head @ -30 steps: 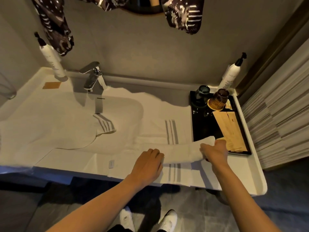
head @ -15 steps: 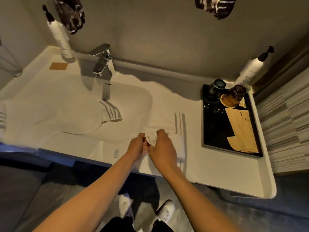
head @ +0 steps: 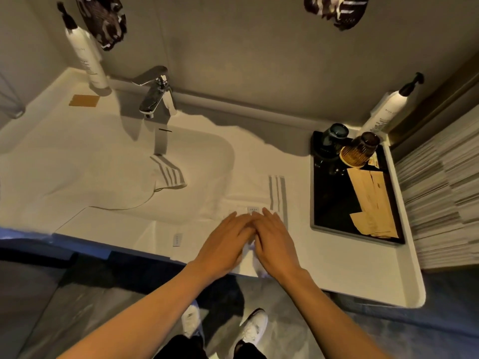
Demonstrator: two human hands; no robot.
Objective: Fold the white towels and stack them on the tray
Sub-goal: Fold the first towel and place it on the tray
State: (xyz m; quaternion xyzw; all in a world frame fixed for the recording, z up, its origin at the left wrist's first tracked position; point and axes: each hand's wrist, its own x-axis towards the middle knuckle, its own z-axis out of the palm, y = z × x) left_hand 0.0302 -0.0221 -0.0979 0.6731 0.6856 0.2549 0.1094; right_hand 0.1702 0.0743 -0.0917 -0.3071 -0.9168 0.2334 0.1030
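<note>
Two hands now lie flat side by side; half a second ago I see them pinching a corner; now my left grip (head: 228,244) and right grip (head: 276,243) hold nothing, fingers straight, pressing the folded towel (head: 239,207) on the tabletop (head: 337,270); I judge one fold done; the tray (head: 334,203) waits rightward of the grip.

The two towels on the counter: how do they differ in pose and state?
The towel under the hands lies folded flat near the tray; the towel over the sink lies spread and loose. Both hands press the first; nothing touches the second. Both are white with grey stripes.
</note>
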